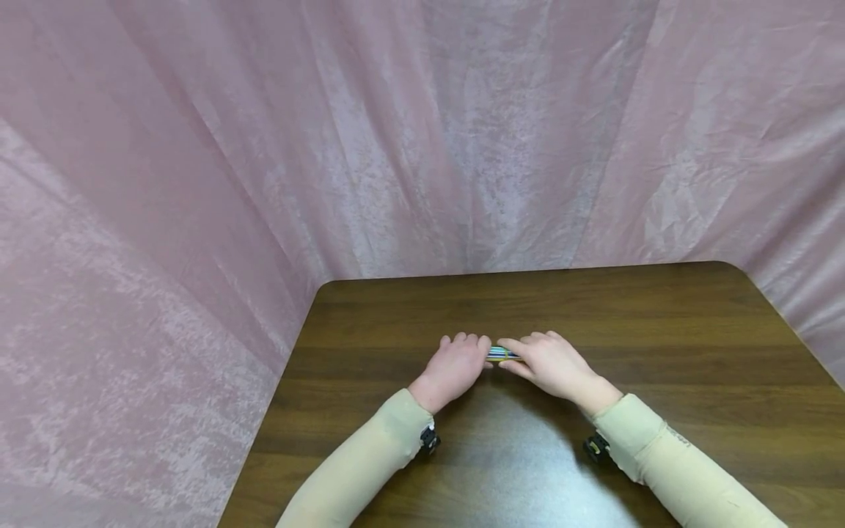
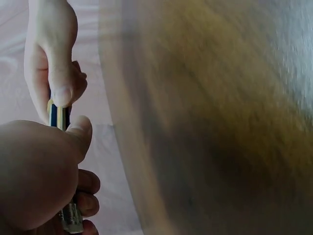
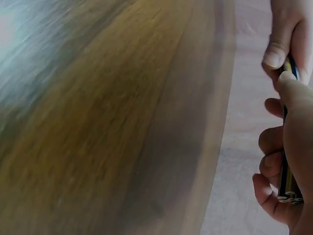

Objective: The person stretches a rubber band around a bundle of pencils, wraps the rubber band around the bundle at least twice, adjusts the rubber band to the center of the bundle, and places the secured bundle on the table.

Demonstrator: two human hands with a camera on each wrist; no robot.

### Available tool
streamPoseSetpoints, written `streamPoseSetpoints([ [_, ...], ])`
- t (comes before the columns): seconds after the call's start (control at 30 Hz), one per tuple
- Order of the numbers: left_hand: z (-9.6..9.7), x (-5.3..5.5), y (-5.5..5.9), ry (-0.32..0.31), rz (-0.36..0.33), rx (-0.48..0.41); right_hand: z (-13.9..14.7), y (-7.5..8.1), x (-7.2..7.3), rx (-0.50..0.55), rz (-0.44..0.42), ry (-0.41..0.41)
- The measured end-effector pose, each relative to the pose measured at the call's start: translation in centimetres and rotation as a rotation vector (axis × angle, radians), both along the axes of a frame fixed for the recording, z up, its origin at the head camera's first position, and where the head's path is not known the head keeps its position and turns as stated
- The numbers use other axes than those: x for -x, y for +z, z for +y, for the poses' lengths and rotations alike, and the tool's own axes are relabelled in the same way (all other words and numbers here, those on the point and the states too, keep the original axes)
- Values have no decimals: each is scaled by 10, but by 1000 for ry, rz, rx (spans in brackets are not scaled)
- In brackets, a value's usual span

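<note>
A bundle of pencils (image 1: 496, 353), striped in dark blue, yellow and white, lies crosswise between both hands. My left hand (image 1: 458, 365) grips its left part, and my right hand (image 1: 553, 364) holds the right part. A thin yellowish band (image 1: 506, 353) crosses the bundle near the right fingertips. In the left wrist view, silvery ends (image 2: 72, 220) stick out below the left hand. Several flat pencil ends (image 3: 290, 197) show at the right hand's palm in the right wrist view. Most of the bundle's length is hidden by the fingers.
The brown wooden table (image 1: 488, 433) has rounded far corners. Pink velvety curtains (image 1: 462, 147) hang behind it and on the left. Small black wrist cameras (image 1: 430, 440) are worn at the cuffs of the pale sleeves (image 1: 363, 462).
</note>
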State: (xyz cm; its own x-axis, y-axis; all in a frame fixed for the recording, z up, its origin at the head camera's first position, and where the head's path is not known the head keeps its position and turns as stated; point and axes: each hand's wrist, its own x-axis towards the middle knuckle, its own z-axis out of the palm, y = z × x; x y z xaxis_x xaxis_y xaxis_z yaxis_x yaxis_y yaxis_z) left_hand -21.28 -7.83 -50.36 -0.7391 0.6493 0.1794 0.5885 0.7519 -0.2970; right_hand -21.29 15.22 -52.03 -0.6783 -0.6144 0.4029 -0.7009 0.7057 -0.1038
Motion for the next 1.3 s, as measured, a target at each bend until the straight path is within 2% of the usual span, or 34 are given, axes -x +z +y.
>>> streamPoseSetpoints([
  [0.27, -3, 2, -1, 8, 36, 3, -4, 4, -2, -23, -51, -47],
  [0.47, -2, 4, -4, 2, 88, 14, -3, 4, 0, 16, -35, -24],
  [0.57, -1, 3, -4, -3, 75, 2, -3, 4, 1, 75, -41, -21],
  [0.7, 1, 2, -3, -8, 19, -6, -3, 5, 0, 122, -68, -30],
  [0.77, 2, 2, -3, -7, -3, -1, -3, 6, 0, 113, -91, -40],
  [0.9, -1, 3, -4, -5, 3, 8, -3, 7, -3, 50, -119, -66],
  [1.0, -4, 5, -4, -2, -3, 1, -2, 6, -3, 23, -101, -66],
  [1.17, -7, 5, -3, 2, -36, -8, -4, 5, -1, 35, -50, -18],
  [1.3, -6, 4, -4, -3, -42, -10, -6, 4, -1, 42, -48, -2],
])
